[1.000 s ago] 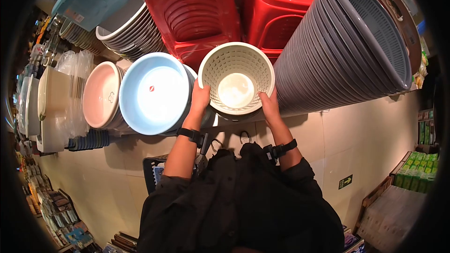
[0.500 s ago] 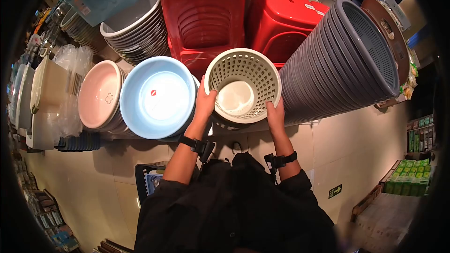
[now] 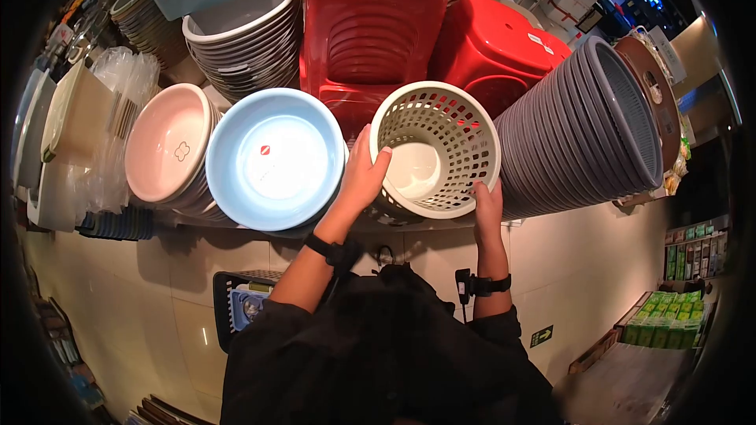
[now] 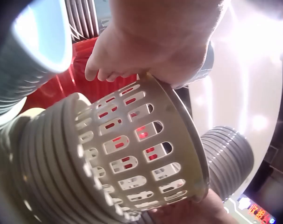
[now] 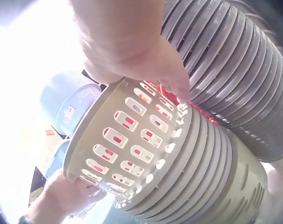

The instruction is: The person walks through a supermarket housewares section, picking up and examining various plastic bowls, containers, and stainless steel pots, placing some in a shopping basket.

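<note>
Between my two hands is a round beige plastic basket (image 3: 416, 171) with rows of slots in its wall. My left hand (image 3: 365, 177) grips its left rim, thumb over the inside. On the right rim my right hand (image 3: 488, 206) holds on the same way, the thumb tip showing inside. Both wrist views show the basket's slotted upper wall standing out of a stack of matching beige baskets (image 4: 48, 154), its lower part still nested. Red shows through the slots.
Left of the basket stand a blue basin (image 3: 276, 159) and pink basins (image 3: 169, 142). A tall stack of grey baskets (image 3: 567, 134) leans close on the right. Red stools (image 3: 378, 24) are behind. A dark shopping basket (image 3: 223, 303) is on the floor by my left side.
The basket has come up and tilted, and light and red now show through its slots. Both hands kept their grip on the rim. The head view has shifted.
</note>
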Demonstrator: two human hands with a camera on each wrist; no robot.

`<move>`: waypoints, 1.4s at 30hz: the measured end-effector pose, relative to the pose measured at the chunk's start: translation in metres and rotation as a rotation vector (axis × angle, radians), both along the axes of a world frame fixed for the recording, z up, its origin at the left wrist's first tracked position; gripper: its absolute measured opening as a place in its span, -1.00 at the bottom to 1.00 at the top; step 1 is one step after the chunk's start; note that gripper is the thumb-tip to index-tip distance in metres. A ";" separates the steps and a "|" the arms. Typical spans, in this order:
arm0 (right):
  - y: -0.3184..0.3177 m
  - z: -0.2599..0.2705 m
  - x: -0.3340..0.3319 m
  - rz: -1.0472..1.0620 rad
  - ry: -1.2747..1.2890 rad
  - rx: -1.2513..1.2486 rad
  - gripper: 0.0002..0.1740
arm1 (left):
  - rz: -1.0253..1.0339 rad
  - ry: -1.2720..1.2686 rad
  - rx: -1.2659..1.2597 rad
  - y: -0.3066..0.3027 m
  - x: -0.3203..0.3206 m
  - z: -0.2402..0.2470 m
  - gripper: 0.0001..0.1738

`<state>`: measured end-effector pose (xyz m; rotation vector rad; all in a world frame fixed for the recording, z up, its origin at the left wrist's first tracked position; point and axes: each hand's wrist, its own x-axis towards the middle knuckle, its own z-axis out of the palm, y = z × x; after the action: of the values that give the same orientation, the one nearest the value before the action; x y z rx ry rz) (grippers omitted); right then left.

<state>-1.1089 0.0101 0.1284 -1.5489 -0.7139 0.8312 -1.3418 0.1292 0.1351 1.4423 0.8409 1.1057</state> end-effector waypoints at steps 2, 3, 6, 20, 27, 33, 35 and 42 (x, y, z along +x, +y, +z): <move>0.008 0.004 -0.009 -0.014 0.014 0.041 -0.50 | 0.105 0.260 0.025 0.010 -0.001 -0.044 -0.39; 0.012 -0.008 -0.002 -0.004 -0.019 -0.004 -0.50 | 0.134 0.307 0.055 0.011 0.000 -0.050 -0.41; 0.018 -0.028 0.007 0.005 -0.060 -0.038 -0.49 | 0.078 0.214 -0.082 0.007 0.005 -0.039 -0.52; -0.003 0.035 -0.073 0.381 -0.963 0.238 -0.35 | 0.256 0.581 -0.359 -0.153 -0.152 -0.011 -0.40; 0.032 0.013 -0.152 0.991 -1.086 0.400 -0.33 | 0.480 0.995 -0.818 -0.313 -0.174 -0.062 -0.29; 0.060 -0.022 -0.200 1.176 -1.211 0.359 -0.56 | 0.718 1.168 -0.774 -0.336 -0.150 -0.057 -0.43; 0.065 -0.037 -0.205 1.157 -1.236 0.401 -0.61 | 0.714 1.221 -0.792 -0.334 -0.155 -0.064 -0.46; 0.078 -0.026 -0.204 1.103 -1.237 0.595 -0.70 | 0.771 1.269 -0.681 -0.325 -0.206 -0.075 -0.53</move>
<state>-1.3133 0.0878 0.1020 -0.8803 -2.5727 0.1925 -1.5477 -0.1957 0.0604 1.1020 2.5180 0.1489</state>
